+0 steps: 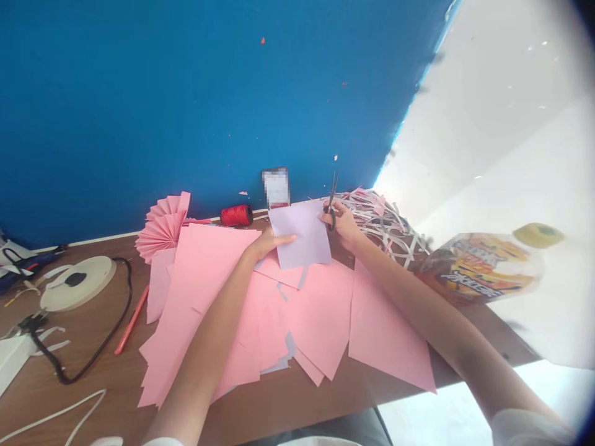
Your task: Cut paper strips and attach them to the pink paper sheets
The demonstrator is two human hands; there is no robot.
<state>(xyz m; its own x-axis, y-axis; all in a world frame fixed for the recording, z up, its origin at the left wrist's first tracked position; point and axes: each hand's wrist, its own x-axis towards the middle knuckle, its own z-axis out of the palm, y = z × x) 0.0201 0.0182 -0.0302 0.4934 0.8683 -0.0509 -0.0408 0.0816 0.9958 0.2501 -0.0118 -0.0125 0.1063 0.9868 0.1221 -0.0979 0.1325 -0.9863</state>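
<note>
My left hand (269, 243) pinches the left edge of a pale lilac sheet of paper (302, 236), held up over the desk. My right hand (341, 222) grips black scissors (331, 199) at the sheet's upper right corner, blades pointing up and nearly closed. Under both forearms lie several pink paper sheets (260, 310), overlapping and spread across the wooden desk (93, 334).
A folded pink paper fan (162, 226) and a red thread spool (237, 215) sit by the blue wall. White paper strips (385, 223) pile at the right, beside a printed plastic bag (478, 266). A round white device (77, 282) with black cable and an orange pen (132, 319) lie left.
</note>
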